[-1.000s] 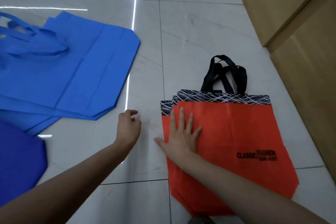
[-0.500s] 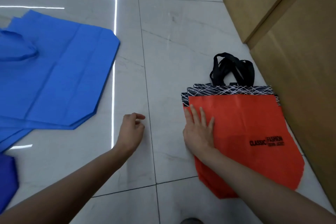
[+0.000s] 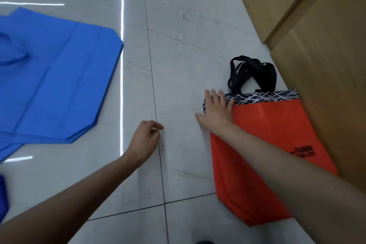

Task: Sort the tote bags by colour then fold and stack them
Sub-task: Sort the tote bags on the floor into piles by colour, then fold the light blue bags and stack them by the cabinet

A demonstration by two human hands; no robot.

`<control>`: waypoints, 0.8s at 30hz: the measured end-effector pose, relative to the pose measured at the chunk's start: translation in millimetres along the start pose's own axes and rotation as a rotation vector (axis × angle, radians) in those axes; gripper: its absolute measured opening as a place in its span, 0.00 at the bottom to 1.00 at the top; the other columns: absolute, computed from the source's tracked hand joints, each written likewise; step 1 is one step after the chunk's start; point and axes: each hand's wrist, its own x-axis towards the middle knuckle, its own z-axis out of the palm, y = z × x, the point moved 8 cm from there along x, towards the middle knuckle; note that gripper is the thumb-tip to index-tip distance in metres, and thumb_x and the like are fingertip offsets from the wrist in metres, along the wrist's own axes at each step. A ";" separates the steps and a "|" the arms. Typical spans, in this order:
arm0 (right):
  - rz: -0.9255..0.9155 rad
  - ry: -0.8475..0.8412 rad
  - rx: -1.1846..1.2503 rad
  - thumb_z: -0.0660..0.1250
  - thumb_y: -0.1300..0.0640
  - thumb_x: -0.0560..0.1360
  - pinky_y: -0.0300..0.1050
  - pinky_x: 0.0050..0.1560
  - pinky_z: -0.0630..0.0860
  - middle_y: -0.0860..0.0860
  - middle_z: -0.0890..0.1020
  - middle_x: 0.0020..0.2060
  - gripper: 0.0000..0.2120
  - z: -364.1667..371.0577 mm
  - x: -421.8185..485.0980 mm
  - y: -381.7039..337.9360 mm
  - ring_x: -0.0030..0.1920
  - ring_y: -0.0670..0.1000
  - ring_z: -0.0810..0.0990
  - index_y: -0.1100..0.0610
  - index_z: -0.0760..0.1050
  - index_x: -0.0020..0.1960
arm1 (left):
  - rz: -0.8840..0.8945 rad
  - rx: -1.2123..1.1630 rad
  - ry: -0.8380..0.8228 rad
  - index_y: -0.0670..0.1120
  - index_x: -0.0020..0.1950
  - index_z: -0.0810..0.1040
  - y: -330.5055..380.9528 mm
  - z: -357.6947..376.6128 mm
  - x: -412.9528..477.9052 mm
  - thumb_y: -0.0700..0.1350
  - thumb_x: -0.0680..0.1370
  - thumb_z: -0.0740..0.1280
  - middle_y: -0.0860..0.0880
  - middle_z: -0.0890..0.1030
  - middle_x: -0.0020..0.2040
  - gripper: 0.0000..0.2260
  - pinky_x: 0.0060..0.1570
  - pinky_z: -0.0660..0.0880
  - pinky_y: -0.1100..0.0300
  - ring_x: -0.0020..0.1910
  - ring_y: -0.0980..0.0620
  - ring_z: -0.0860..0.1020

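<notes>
The right hand's fingers [image 3: 213, 96] are observed straight and slightly spread, laid flat on the upper left corner of the orange tote bags [image 3: 273, 136], across the black-and-white patterned band [image 3: 263, 96]. Nothing is gripped by the right hand [image 3: 216, 114]; only flat pressure is applied. The left hand [image 3: 145, 138] is held over the tiled floor [image 3: 188, 45], fingers loosely curled with thumb and forefinger nearly meeting, and nothing is held. Contact with the floor cannot be confirmed.

The orange bags are found flat in a slightly offset pile, with layered edges noted at the top left. The black handles [image 3: 251, 71] are bunched above the band, and the right edge lies against the wooden panel [image 3: 326, 45]. The blue tote bags [image 3: 59, 77] are spread well apart to the left. A darker blue piece [image 3: 3, 194] is cut off at the frame edge.

The material is judged light, thin and limp, with creases readily held. Sliding on the glossy tile is considered likely. It is advised that hold be taken at the band corners or side edges, with one palm kept flat on the pile while a fold is made.
</notes>
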 end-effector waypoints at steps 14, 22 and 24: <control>-0.351 -0.003 0.150 0.58 0.54 0.79 0.50 0.66 0.62 0.58 0.67 0.66 0.20 -11.8 8.1 -131.9 0.66 0.58 0.65 0.61 0.65 0.68 | 0.027 0.654 0.253 0.41 0.72 0.63 -41.3 -115.7 5.9 0.44 0.75 0.68 0.38 0.59 0.73 0.28 0.65 0.60 0.47 0.69 0.38 0.62; -0.298 -0.201 0.783 0.63 0.52 0.78 0.43 0.63 0.62 0.55 0.64 0.69 0.26 -10.8 11.3 -244.0 0.69 0.54 0.64 0.58 0.59 0.72 | -0.277 0.786 0.134 0.40 0.65 0.63 -91.1 -171.0 25.4 0.61 0.73 0.66 0.39 0.64 0.65 0.31 0.51 0.69 0.47 0.63 0.39 0.64; -0.238 -0.267 0.977 0.64 0.53 0.77 0.41 0.64 0.63 0.55 0.65 0.70 0.27 -5.7 13.6 -264.2 0.70 0.52 0.65 0.58 0.58 0.73 | -0.270 0.848 0.167 0.40 0.64 0.64 -97.8 -178.3 23.2 0.59 0.73 0.66 0.39 0.64 0.64 0.29 0.51 0.69 0.48 0.62 0.39 0.65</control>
